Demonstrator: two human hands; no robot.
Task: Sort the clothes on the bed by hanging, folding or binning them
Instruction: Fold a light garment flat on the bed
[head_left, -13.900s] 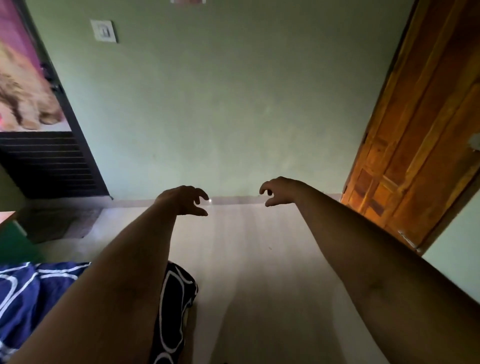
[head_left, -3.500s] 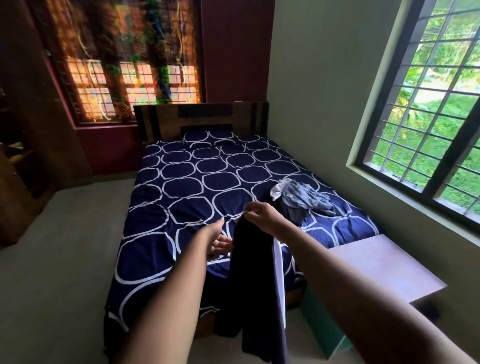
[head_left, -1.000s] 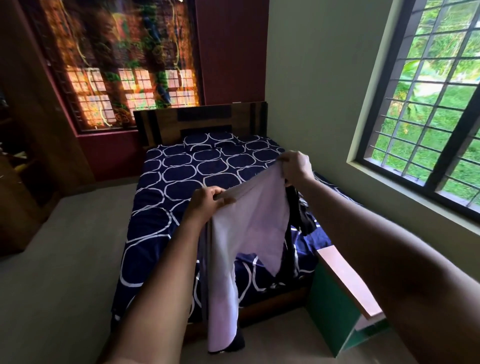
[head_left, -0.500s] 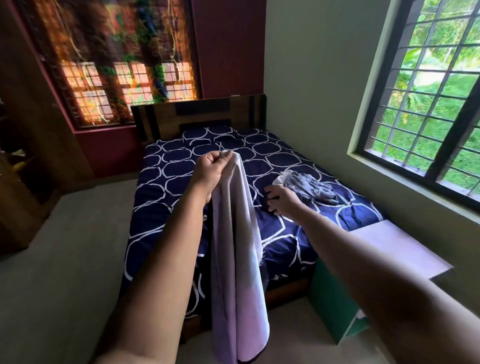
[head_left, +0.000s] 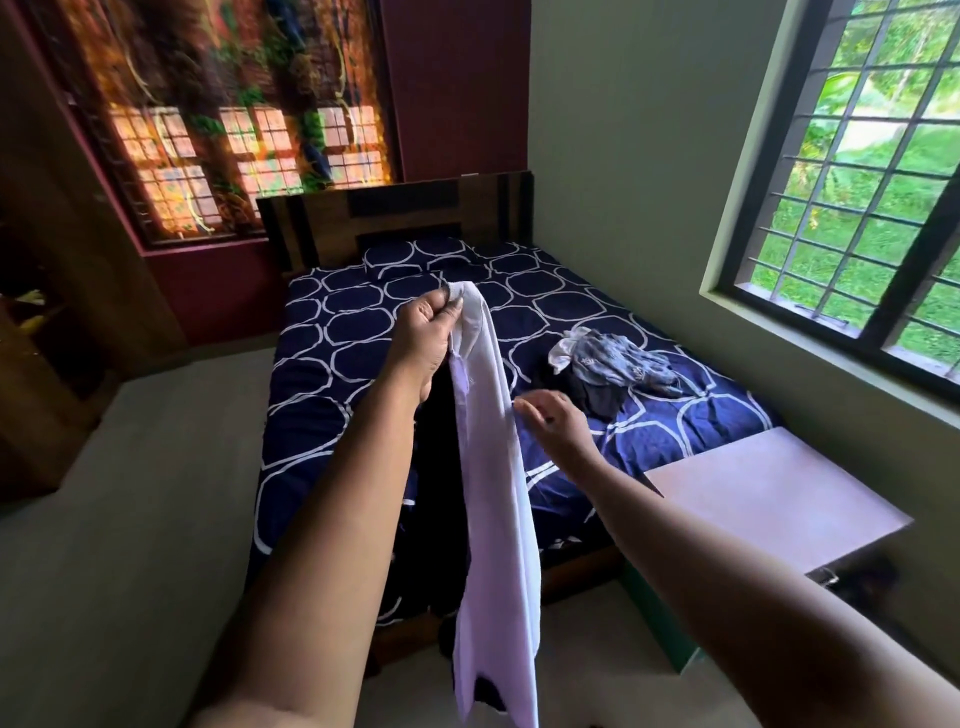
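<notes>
Step in hand: one piece is lifted off the bed (head_left: 337, 395) and held up, probably to judge whether it is hung, folded or binned.
White garment (head_left: 498, 519): hangs long and bunched from its top end, over the foot of the bed and down towards the floor. A dark cloth (head_left: 436, 467) hangs behind it; I cannot tell if it is the same piece.
Left hand (head_left: 426, 338): arm stretched forward and raised, its grip closed tight round the garment's top.
Right hand (head_left: 553, 423): lower, fingers loosely bent at the garment's right edge. I cannot tell whether this grip has pinched the cloth or only touches it.
Pile of clothes (head_left: 613, 364): grey patterned piece on a dark one, on the bed's right side, untouched.
Bench (head_left: 769, 499): beside the bed's foot.
Next move: likely needs the right hand to catch an edge and spread the garment open.
</notes>
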